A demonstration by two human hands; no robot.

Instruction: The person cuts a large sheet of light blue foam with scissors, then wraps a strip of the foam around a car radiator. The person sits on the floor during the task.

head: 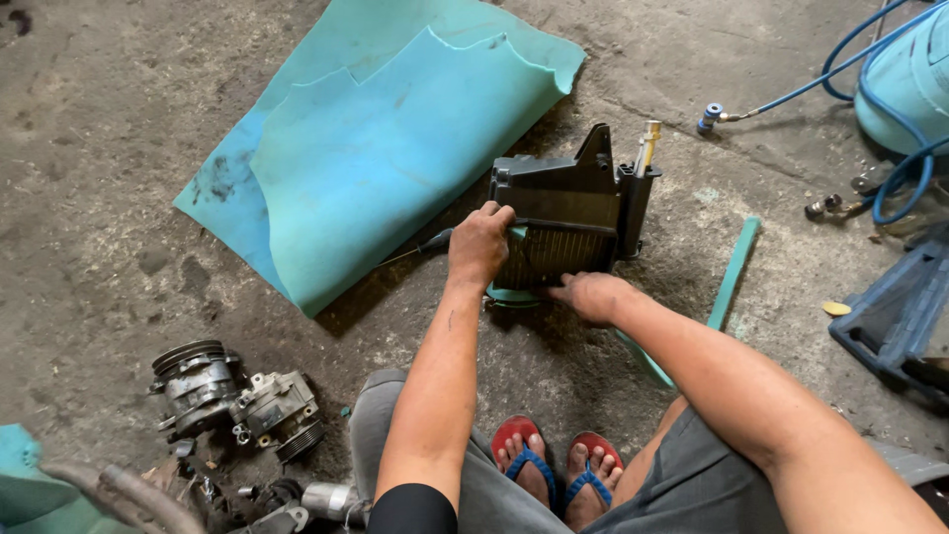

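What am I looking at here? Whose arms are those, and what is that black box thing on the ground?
The picture comes from a camera worn on a person's head, looking down, so the arms are that person's own. They sit low over a dirty concrete floor, with their feet in red and blue sandals showing below. The left hand grips the edge of a black plastic box with thin metal fins and seems to hold a screwdriver too. The right hand rests against the box's lower front. Behind it lies a big curled teal foam sheet. At the lower left sits a greasy metal car part with a pulley. At the upper right, a blue hose loops beside a pale teal tank.
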